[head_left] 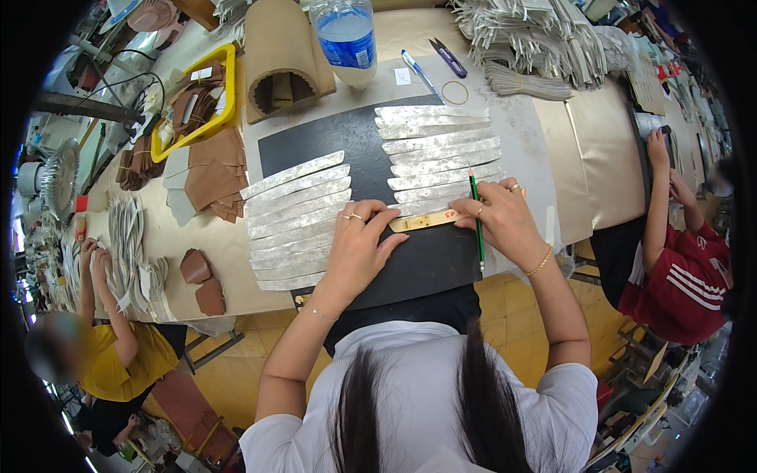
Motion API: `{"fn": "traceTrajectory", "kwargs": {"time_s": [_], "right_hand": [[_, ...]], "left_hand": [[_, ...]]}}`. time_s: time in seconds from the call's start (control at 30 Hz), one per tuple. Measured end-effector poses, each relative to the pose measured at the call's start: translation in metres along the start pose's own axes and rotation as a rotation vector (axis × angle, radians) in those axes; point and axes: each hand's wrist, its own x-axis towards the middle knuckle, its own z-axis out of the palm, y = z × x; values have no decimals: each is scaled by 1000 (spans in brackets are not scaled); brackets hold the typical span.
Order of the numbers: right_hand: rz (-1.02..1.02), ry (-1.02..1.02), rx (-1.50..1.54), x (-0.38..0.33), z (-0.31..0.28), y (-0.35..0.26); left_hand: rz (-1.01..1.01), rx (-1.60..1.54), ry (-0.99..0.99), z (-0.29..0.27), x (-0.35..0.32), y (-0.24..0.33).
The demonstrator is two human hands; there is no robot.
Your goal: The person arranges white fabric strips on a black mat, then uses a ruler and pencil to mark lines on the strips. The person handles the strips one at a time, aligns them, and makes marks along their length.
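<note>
A yellow ruler-like strip (426, 221) with reddish marks lies along the lowest piece of the right column of silvery-white curved strips (441, 147). My left hand (359, 244) grips the yellow strip's left end between thumb and fingertips. At its right end, the fingers of my right hand (505, 221) bear down, while a green pencil (476, 197) stands in that same hand, sharpened tip pointing away from me. Left of my left hand, another column of silvery strips (296, 225) lies fanned. Both columns rest on a black mat (426, 272).
Beyond the mat are a blue pen (422, 75), thread snips (448, 58), a rubber band (455, 92) and a bottle (347, 43). A brown curved block (280, 55) and yellow basket (229, 102) stand far left. Bundled strips (528, 35) lie far right. Co-workers (126, 347) sit on both sides.
</note>
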Motion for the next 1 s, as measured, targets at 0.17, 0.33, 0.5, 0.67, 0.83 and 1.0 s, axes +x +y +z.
{"fn": "traceTrajectory", "kwargs": {"time_s": [0.17, 0.33, 0.5, 0.67, 0.83, 1.0], "right_hand": [[7, 2, 14, 0, 2, 1], [19, 6, 31, -1, 4, 2], [26, -11, 22, 0, 4, 1], [18, -4, 22, -1, 6, 2], [19, -3, 23, -2, 5, 2], [24, 0, 27, -3, 5, 1]], "left_hand": [[1, 7, -10, 5, 1, -3], [-7, -6, -22, 5, 3, -3], [-9, 0, -41, 5, 3, -3], [-4, 7, -45, 5, 4, -3], [41, 19, -40, 7, 2, -6], [54, 11, -7, 10, 3, -6]]}}
